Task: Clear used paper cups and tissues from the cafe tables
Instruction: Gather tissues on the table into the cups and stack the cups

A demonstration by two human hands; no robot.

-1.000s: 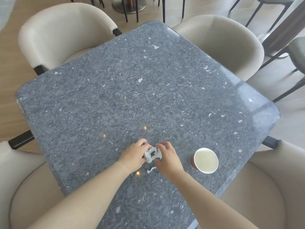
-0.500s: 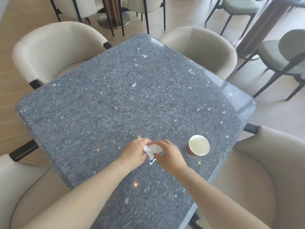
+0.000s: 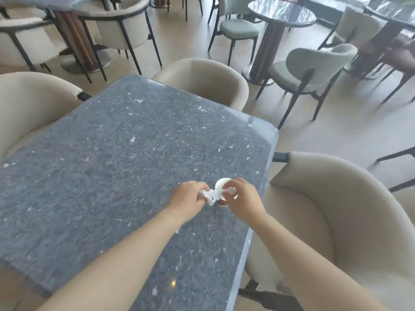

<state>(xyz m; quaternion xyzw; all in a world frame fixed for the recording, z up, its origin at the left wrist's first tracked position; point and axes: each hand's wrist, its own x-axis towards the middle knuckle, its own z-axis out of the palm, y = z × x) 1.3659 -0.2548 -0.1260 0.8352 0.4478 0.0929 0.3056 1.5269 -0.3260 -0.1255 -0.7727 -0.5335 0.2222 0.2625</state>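
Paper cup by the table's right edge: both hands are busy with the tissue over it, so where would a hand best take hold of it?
Probably round its side wall, from the right. The paper cup stands upright; the tissue held between left hand and right hand covers its mouth.

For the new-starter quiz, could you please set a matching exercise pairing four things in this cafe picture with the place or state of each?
Things:
1. tissue
2. paper cup
3. round table
4. beige armchair

Places or states:
A. standing on the grey table, near its right edge, partly hidden by the hands
B. drawn up at the right side of the grey table
C. crumpled, pinched between left hand and right hand
D. far off across the floor, on a pedestal

Pairs: 1-C, 2-A, 3-D, 4-B
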